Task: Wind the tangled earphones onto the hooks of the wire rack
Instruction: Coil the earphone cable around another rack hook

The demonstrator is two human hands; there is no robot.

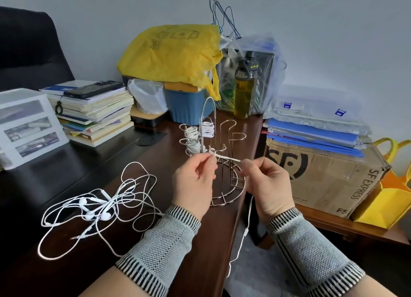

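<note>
A white earphone cord [229,158] runs taut between both hands just in front of the wire rack [219,163], looped round a low hook, while three hooks behind already carry wound white coils. The cardboard box [320,176] beside the right hand [270,186] reads "SF EXPRESS". Left hand [193,185] and right hand each pinch the cord between curled fingertips; more tangled earphones [97,210] lie left of the left hand on the desk [66,163].

A black phone [94,89] lies on a stack of books [97,116], near a crumpled yellow plastic bag [169,54], an olive drink bottle [244,92] and a brown cardboard box [322,176].
</note>
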